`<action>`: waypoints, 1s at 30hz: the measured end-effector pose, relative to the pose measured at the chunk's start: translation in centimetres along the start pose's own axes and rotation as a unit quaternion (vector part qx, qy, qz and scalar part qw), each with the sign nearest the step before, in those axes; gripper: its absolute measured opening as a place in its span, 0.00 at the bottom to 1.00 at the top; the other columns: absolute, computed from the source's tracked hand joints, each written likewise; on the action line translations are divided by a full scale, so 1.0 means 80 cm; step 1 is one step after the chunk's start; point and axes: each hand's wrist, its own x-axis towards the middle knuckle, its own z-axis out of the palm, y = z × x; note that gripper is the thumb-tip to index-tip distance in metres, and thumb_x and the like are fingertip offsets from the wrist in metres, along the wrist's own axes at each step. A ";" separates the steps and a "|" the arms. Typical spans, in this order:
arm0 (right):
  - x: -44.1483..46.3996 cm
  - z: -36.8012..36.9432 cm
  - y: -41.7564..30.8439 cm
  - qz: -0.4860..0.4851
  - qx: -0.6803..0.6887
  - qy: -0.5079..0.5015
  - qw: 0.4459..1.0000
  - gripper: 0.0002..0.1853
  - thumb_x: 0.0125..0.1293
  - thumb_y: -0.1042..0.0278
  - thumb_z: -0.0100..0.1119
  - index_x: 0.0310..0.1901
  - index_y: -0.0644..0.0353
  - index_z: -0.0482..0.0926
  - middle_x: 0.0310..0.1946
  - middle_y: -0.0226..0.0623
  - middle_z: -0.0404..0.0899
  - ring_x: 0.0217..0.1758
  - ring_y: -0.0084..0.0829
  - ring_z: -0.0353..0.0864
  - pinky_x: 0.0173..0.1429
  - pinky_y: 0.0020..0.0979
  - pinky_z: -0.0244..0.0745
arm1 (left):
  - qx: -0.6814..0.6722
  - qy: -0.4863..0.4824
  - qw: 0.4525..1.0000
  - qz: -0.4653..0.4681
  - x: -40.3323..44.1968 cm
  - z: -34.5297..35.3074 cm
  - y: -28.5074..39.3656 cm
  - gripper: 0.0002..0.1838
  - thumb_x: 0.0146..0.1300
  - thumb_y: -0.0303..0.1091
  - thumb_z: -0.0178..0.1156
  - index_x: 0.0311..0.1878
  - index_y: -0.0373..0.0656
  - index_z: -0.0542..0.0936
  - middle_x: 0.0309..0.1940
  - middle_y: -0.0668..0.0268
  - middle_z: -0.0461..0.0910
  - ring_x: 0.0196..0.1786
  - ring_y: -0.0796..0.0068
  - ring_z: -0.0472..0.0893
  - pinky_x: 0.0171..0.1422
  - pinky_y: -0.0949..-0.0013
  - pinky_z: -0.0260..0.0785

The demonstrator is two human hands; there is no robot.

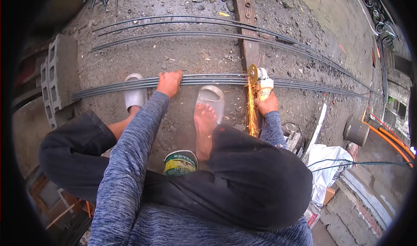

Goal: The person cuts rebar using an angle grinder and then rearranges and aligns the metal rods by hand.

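My left hand (pixel 170 82) is closed around a bundle of several steel rebars (pixel 208 80) lying crosswise in front of me. In my right hand (pixel 267 104) is an angle grinder (pixel 264 83), gripped by its yellowish body. Its round cutting disc (pixel 253 73) stands on edge against the rebars, over a wooden plank (pixel 246 41). Orange sparks (pixel 251 111) stream from the contact point down toward me, beside my right foot. How deep the disc sits in the bars cannot be made out.
More rebars (pixel 173 34) lie farther off across the plank. Hollow concrete blocks (pixel 54 81) stand at the left. A paint bucket (pixel 180 162) sits between my legs. At the right are a white sack (pixel 323 163), a metal cylinder (pixel 356 131) and orange tubing (pixel 386 141).
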 end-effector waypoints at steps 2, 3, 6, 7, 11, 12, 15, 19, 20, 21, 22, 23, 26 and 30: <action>0.004 0.006 0.010 -0.014 0.011 0.003 1.000 0.36 0.43 0.56 0.75 0.54 0.69 0.77 0.44 0.56 0.86 0.48 0.52 0.86 0.56 0.44 0.80 | 0.002 -0.005 1.000 0.000 0.000 -0.001 0.000 0.10 0.64 0.30 0.56 0.48 0.47 0.77 0.37 0.59 0.86 0.44 0.52 0.86 0.53 0.38 0.68; 0.002 0.006 0.008 -0.009 0.014 0.004 1.000 0.36 0.43 0.56 0.75 0.54 0.69 0.77 0.44 0.56 0.85 0.48 0.53 0.86 0.56 0.44 0.80 | 0.003 -0.007 1.000 -0.001 0.000 -0.001 0.001 0.10 0.63 0.30 0.56 0.49 0.47 0.77 0.37 0.59 0.86 0.44 0.52 0.86 0.53 0.38 0.68; -0.005 0.002 0.004 0.003 0.006 0.004 1.000 0.37 0.43 0.56 0.75 0.55 0.69 0.77 0.44 0.57 0.85 0.49 0.54 0.86 0.56 0.45 0.80 | 0.004 0.003 1.000 0.000 -0.001 -0.003 0.001 0.12 0.63 0.30 0.56 0.50 0.47 0.77 0.37 0.60 0.86 0.44 0.53 0.86 0.54 0.38 0.67; -0.008 0.001 0.006 0.009 -0.007 0.002 1.000 0.37 0.43 0.56 0.75 0.55 0.69 0.77 0.44 0.57 0.85 0.49 0.54 0.86 0.56 0.45 0.80 | 0.004 0.008 1.000 0.001 -0.001 -0.002 0.002 0.12 0.63 0.30 0.56 0.50 0.47 0.77 0.37 0.60 0.86 0.44 0.53 0.86 0.54 0.38 0.67; -0.015 0.002 0.004 0.017 -0.038 0.004 0.999 0.38 0.43 0.56 0.75 0.56 0.68 0.76 0.45 0.58 0.85 0.50 0.54 0.86 0.57 0.46 0.80 | 0.006 -0.013 1.000 -0.001 0.000 -0.003 0.001 0.13 0.63 0.29 0.56 0.52 0.46 0.76 0.38 0.59 0.86 0.45 0.53 0.86 0.54 0.38 0.67; -0.016 0.002 0.004 0.017 -0.043 0.005 0.999 0.38 0.43 0.55 0.75 0.56 0.68 0.76 0.46 0.58 0.85 0.51 0.54 0.85 0.58 0.46 0.80 | 0.004 -0.016 1.000 -0.002 0.000 -0.002 0.001 0.13 0.63 0.29 0.56 0.52 0.46 0.76 0.38 0.59 0.86 0.45 0.53 0.86 0.54 0.38 0.67; -0.014 0.005 0.015 0.004 -0.031 -0.002 1.000 0.37 0.44 0.55 0.75 0.55 0.68 0.76 0.46 0.58 0.85 0.51 0.54 0.85 0.57 0.45 0.80 | -0.005 0.000 1.000 -0.001 0.001 0.001 -0.001 0.13 0.59 0.28 0.58 0.48 0.45 0.75 0.37 0.56 0.85 0.45 0.50 0.85 0.53 0.39 0.69; -0.021 0.004 0.019 -0.002 -0.002 -0.011 1.000 0.36 0.44 0.58 0.73 0.55 0.68 0.76 0.45 0.58 0.85 0.50 0.53 0.86 0.56 0.45 0.80 | -0.023 0.018 1.000 0.008 0.000 0.003 -0.003 0.13 0.57 0.27 0.60 0.47 0.44 0.75 0.36 0.55 0.85 0.43 0.48 0.85 0.51 0.39 0.70; -0.022 0.004 0.019 -0.011 -0.007 -0.002 1.000 0.36 0.44 0.58 0.73 0.55 0.68 0.75 0.45 0.58 0.85 0.50 0.53 0.86 0.56 0.45 0.80 | -0.022 0.015 1.000 0.007 0.001 0.003 -0.003 0.13 0.57 0.27 0.60 0.47 0.44 0.75 0.36 0.55 0.85 0.43 0.48 0.85 0.51 0.40 0.70; -0.023 0.006 0.019 -0.019 -0.012 0.007 1.000 0.36 0.44 0.58 0.72 0.56 0.68 0.75 0.44 0.58 0.85 0.50 0.54 0.86 0.55 0.45 0.80 | -0.022 0.012 1.000 0.006 0.001 0.002 -0.003 0.13 0.57 0.27 0.60 0.47 0.44 0.75 0.36 0.55 0.85 0.43 0.48 0.85 0.51 0.40 0.70; -0.025 0.006 0.020 -0.027 -0.017 0.016 0.999 0.36 0.44 0.59 0.72 0.56 0.68 0.75 0.44 0.58 0.85 0.49 0.54 0.86 0.55 0.45 0.80 | -0.021 0.009 1.000 0.006 0.001 0.001 -0.002 0.14 0.57 0.27 0.60 0.47 0.44 0.75 0.36 0.55 0.85 0.43 0.49 0.85 0.51 0.40 0.70; -0.028 0.006 0.021 -0.026 -0.016 0.013 0.999 0.36 0.44 0.58 0.72 0.56 0.68 0.75 0.44 0.58 0.85 0.50 0.54 0.86 0.56 0.46 0.80 | -0.016 0.005 1.000 0.004 0.000 -0.001 -0.002 0.14 0.57 0.27 0.60 0.47 0.44 0.75 0.36 0.55 0.85 0.44 0.49 0.85 0.51 0.40 0.70; -0.037 0.000 0.023 -0.016 -0.028 0.006 0.999 0.36 0.44 0.58 0.71 0.56 0.68 0.75 0.45 0.59 0.85 0.50 0.55 0.85 0.56 0.47 0.80 | -0.006 0.002 1.000 0.001 0.001 -0.001 0.001 0.14 0.57 0.28 0.61 0.47 0.44 0.75 0.37 0.56 0.85 0.44 0.50 0.85 0.51 0.41 0.70; -0.045 0.002 0.025 0.004 -0.045 0.001 0.999 0.36 0.44 0.57 0.71 0.56 0.67 0.75 0.45 0.59 0.84 0.50 0.56 0.85 0.57 0.47 0.79 | -0.004 0.004 1.000 0.001 -0.001 -0.002 0.002 0.14 0.57 0.28 0.61 0.48 0.45 0.75 0.37 0.56 0.85 0.45 0.50 0.85 0.52 0.42 0.70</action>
